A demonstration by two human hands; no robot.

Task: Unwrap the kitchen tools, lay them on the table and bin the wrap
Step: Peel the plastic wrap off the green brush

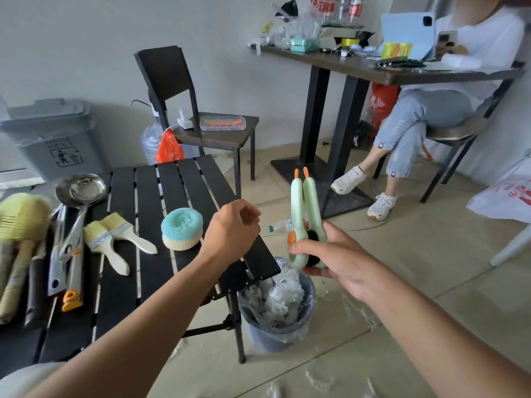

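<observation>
From the head camera, the right hand [330, 254] grips a pair of pale green brushes [304, 214] near their lower ends. Its fingers are wrapped round the two handles and a dark tuft of bristle shows between them. The brushes stand roughly upright with their orange tips pointing away from the camera. They are held off the right edge of the black slatted tabletop [149, 225], above the small grey bin [275, 326].

The left hand [232, 228] hovers over the tabletop's right edge, seen from the back with its fingers curled in toward the thumb. Whether it has anything pinched there cannot be told.

The small bin stands on the floor against the table's leg and holds crumpled clear wrap [281, 294]. More scraps of wrap [359, 308] lie on the floor tiles beside it.

On the tabletop, a teal scouring pad stacked on a cream one [181, 232] sits near the left hand. Further left lie two flat bristle brushes [115, 239] side by side, then a steel ladle [80, 191], an orange-handled peeler [73, 288] and a yellow sponge brush [23, 216]. A large grey lidded bin [54, 136] stands behind the table by the wall. A seated person [431, 110] is at another table on the right.
</observation>
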